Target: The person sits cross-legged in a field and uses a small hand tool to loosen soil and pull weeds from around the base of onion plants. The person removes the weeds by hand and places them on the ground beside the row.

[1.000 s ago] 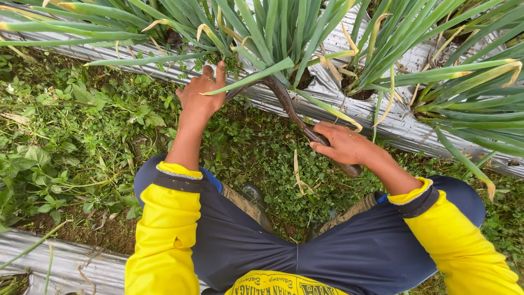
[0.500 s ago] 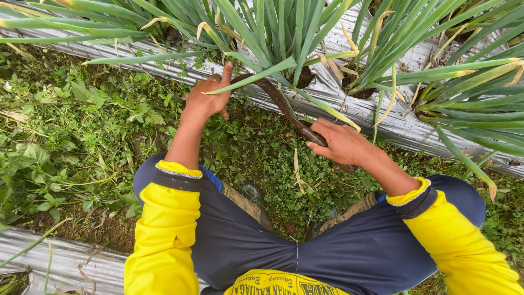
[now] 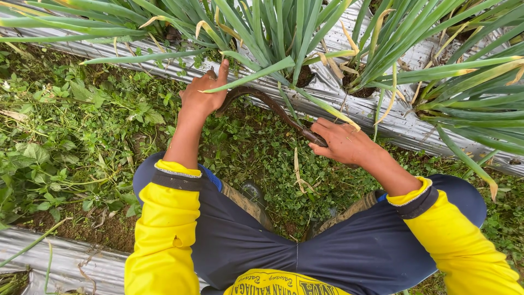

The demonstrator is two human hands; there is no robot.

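The person crouches over a weedy furrow, and the right hand (image 3: 344,143) has its grip closed around the handle of a sickle (image 3: 273,106), a dark, curved tool whose blade arcs up and to the left from that hand toward the edge of the silver plastic mulch (image 3: 393,123). The handle end is hidden under the fingers, so only the blade and a short stretch of the shaft show. The left hand (image 3: 203,94) sits at the far tip of the blade, right at the foot of the raised bed, its grip closed with the index finger pointing up along a leaf; it seems to pinch a tuft of weeds there, but what exactly it holds cannot be told because a long green leaf crosses in front of it. The sickle lies low over the ground, between the two hands, just in front of the mulch edge and beneath the drooping leaves of the green onion plants (image 3: 278,33) that grow out of holes in the plastic. Small broad-leaved weeds (image 3: 71,136) cover the furrow to the left and between the knees. Both arms wear yellow sleeves (image 3: 164,229) with dark cuffs, and dark blue trousers (image 3: 284,251) fill the lower part of the view. Another strip of silver plastic (image 3: 60,262) lies at the lower left corner.
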